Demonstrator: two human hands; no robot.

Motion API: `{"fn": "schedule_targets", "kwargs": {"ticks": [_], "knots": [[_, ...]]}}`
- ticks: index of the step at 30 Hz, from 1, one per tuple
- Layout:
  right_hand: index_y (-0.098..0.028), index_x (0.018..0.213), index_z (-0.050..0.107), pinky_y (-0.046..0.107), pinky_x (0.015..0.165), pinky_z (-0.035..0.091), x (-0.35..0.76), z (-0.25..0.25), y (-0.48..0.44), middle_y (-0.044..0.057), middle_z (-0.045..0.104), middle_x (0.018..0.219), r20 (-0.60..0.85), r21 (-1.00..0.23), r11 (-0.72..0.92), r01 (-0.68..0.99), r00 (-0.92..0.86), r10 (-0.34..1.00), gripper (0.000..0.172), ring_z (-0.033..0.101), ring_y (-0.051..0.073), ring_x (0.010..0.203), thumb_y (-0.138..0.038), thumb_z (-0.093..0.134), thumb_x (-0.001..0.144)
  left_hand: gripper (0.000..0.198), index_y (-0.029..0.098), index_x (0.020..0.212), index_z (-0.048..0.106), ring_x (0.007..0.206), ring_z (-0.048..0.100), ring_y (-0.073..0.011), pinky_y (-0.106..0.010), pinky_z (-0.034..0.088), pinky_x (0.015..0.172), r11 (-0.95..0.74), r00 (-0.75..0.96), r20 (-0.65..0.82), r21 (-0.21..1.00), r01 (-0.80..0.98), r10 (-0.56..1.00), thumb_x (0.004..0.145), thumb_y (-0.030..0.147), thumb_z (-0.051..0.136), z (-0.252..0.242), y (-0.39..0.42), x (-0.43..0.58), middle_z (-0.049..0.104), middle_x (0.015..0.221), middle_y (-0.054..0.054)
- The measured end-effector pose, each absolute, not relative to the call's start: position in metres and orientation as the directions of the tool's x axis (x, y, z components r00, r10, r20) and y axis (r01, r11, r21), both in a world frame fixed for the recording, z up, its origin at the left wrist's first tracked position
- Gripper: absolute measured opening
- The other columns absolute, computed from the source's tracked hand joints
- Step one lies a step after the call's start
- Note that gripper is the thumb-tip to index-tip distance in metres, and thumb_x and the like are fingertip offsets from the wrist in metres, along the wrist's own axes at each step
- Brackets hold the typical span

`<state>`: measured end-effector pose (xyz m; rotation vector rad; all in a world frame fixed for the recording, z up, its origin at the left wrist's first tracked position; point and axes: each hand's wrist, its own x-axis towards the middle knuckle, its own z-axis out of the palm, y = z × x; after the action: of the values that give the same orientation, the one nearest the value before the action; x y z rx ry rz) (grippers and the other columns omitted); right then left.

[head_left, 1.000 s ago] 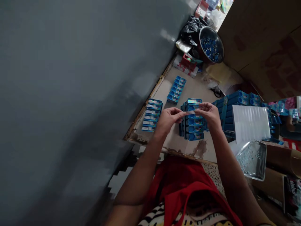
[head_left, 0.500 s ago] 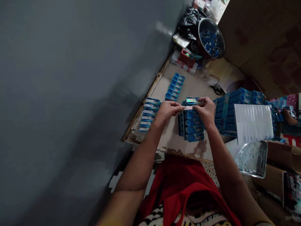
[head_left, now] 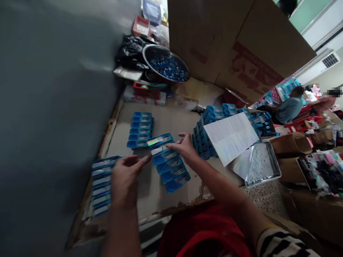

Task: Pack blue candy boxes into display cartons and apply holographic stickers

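Right hand [head_left: 186, 148]: one fingertip rests at the right end of a pale strip [head_left: 157, 150], the other fingers held apart from it; I read this grip as spread, not pinching. Left hand [head_left: 127, 175]: fingertips drawn close together just beside the strip's left end; blur keeps me from telling whether they meet or hold anything. Half a second ago both hands held the strip taut above the centre packs [head_left: 171, 166]; now it lies across the second pack from the far end. I judge that it has passed from being carried to being placed, though I cannot tell whether it sits flat. The farthest pack bears a shiny strip; on the nearer ones I make out none.

Around the hands, on the table [head_left: 150, 194]: to the left, the left row [head_left: 101, 191], with strips showing along it; farther back, the far row [head_left: 140, 131]; to the right, the stack [head_left: 200, 137], partly behind a white sheet [head_left: 232, 135], with a tray [head_left: 279, 173] on its near right. Far off stands a bowl [head_left: 184, 67] of blue pieces. My view has swung, bringing two seated people into sight at far right.
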<state>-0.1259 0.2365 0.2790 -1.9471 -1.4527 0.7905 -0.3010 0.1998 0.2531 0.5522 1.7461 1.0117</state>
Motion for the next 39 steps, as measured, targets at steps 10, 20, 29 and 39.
{"fn": "schedule_targets", "kwargs": {"ticks": [10, 20, 29, 39], "knots": [[-0.041, 0.098, 0.081, 0.033, 0.081, 0.063, 0.018, 0.433, 0.116, -0.006, 0.083, 0.097, -0.087, -0.895, 0.151, 0.420, -0.495, 0.864, 0.021, 0.079, 0.021, 0.087, -0.034, 0.062, 0.098, 0.027, 0.021, 0.111, 0.076, 0.109, 0.070, -0.0306, -0.039, 0.051, 0.097, -0.416, 0.332, 0.257, 0.653, 0.633, 0.908, 0.091, 0.040, 0.075, 0.407, 0.284, -0.123, 0.077, 0.114, -0.010], [-0.012, 0.152, 0.060, 0.046, 0.112, 0.046, 0.201, 0.394, 0.287, 0.018, 0.064, 0.148, 0.191, -0.096, 0.314, 0.944, -0.293, 0.937, 0.051, 0.054, 0.033, 0.129, -0.013, 0.044, 0.103, 0.039, 0.021, 0.093, 0.075, 0.097, 0.068, -0.0291, -0.038, 0.049, 0.084, -0.313, 0.418, 0.016, 0.690, 0.653, 0.908, 0.063, 0.033, 0.097, 0.376, 0.355, -0.001, 0.076, 0.104, -0.009], [-0.014, 0.145, 0.064, 0.047, 0.106, 0.042, 0.192, 0.384, 0.287, 0.016, 0.069, 0.138, 0.105, 0.024, 0.427, 0.904, -0.427, 0.898, 0.044, 0.052, 0.034, 0.125, -0.016, 0.040, 0.108, 0.041, 0.021, 0.096, 0.076, 0.101, 0.068, -0.0272, -0.040, 0.052, 0.094, -0.257, 0.358, 0.048, 0.785, 0.564, 0.933, 0.061, 0.028, 0.097, 0.363, 0.350, -0.006, 0.075, 0.107, -0.007], [-0.020, 0.125, 0.073, 0.043, 0.095, 0.044, 0.197, 0.398, 0.239, 0.012, 0.073, 0.113, 0.226, -0.127, 0.285, 0.950, -0.252, 0.941, 0.033, 0.059, 0.031, 0.110, -0.017, 0.054, 0.098, 0.038, 0.022, 0.095, 0.081, 0.109, 0.065, -0.0315, -0.044, 0.050, 0.102, -0.302, 0.356, 0.079, 0.718, 0.628, 0.931, 0.062, 0.035, 0.095, 0.364, 0.348, -0.003, 0.072, 0.112, -0.009]]}}
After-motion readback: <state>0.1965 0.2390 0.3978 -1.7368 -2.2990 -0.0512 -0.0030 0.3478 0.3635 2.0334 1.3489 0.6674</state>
